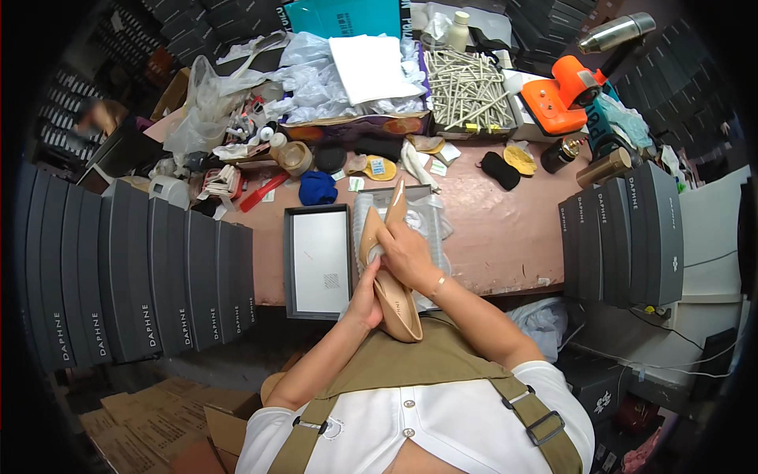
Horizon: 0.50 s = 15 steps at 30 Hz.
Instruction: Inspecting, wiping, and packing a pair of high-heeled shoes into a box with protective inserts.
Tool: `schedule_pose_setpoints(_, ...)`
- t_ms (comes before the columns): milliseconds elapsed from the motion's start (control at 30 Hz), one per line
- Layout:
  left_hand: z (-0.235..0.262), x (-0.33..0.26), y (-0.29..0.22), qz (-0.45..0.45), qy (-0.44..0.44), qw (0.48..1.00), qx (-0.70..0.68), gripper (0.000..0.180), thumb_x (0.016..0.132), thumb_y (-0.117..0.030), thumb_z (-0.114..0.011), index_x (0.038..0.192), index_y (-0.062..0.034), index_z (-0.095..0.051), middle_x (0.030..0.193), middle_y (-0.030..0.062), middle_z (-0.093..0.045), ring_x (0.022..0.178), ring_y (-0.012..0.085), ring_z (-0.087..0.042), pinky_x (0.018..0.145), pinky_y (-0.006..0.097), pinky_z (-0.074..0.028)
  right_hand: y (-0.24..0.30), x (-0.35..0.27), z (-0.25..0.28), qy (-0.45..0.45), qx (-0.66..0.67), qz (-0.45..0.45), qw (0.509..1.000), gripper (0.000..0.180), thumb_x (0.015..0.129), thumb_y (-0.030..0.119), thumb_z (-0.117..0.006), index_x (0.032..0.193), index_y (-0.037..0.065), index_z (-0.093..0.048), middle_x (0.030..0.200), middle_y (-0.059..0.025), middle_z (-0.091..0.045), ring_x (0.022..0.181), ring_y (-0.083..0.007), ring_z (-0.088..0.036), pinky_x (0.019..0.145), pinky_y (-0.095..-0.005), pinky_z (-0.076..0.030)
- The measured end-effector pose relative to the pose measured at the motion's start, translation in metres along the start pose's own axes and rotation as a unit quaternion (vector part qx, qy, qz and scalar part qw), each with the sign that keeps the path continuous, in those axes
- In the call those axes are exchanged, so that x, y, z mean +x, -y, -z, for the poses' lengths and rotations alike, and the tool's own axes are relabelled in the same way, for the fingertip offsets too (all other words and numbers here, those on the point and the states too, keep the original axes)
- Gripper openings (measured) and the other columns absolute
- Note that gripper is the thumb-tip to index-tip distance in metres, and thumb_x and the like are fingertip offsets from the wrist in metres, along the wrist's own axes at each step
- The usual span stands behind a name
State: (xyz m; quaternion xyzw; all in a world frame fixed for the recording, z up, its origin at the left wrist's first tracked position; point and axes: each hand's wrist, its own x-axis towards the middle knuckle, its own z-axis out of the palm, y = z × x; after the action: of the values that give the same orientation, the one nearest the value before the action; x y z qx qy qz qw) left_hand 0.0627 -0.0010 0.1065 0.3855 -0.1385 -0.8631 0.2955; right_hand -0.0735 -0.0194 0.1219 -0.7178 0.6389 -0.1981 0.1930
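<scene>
"Where's the shoe?"
"Mid-frame! Left hand (365,300) gripping the beige shoe (400,312), right hand's (410,257) fingers curled at its opening."
"Containers?"
"Just beyond, a grey box (375,189) with clear wrapping (424,221); to its left, a white-lined tray (320,261). Upper centre, a carton (355,129) brimming with pale wrapping (304,67); right of that, sticks (470,87) heaped in another!"

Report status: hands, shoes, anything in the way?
Left hand gripping one beige shoe. Right hand at that shoe's opening, exact grip unclear. Second beige shoe just beyond, partly hidden by the right hand. Nothing seen blocking either hand.
</scene>
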Motion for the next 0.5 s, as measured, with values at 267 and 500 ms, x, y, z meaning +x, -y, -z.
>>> schedule_pose_setpoints(267, 0.013, -0.008, -0.010, 0.021, -0.041, 0.998, -0.032, 0.051, 0.093, -0.042, -0.046, 0.127, -0.0048, -0.044, 0.121, 0.0122, -0.054, 0.111, 0.0269, -0.054, 0.091, 0.044, -0.047, 0.005, -0.006, 0.001, -0.099, 0.047, 0.041, 0.993, 0.050, 0.072, 0.012, -0.068, 0.118, 0.008, -0.049, 0.118, -0.0181, -0.050, 0.101, -0.0369, -0.054, 0.079, -0.0445, -0.044)
schedule_pose_setpoints(500, 0.017, -0.012, -0.013, -0.033, -0.037, 0.996, -0.071, 0.046, 0.092, -0.037, -0.046, 0.125, -0.0050, -0.046, 0.119, 0.0097, -0.056, 0.112, 0.0231, -0.054, 0.096, 0.040, -0.043, 0.019, -0.007, -0.004, -0.052, 0.059, 0.075, 0.994, 0.017, 0.074, 0.012, -0.065, 0.084, 0.006, -0.054, 0.077, -0.0107, -0.054, 0.070, -0.0309, -0.057, 0.058, -0.0404, -0.047)
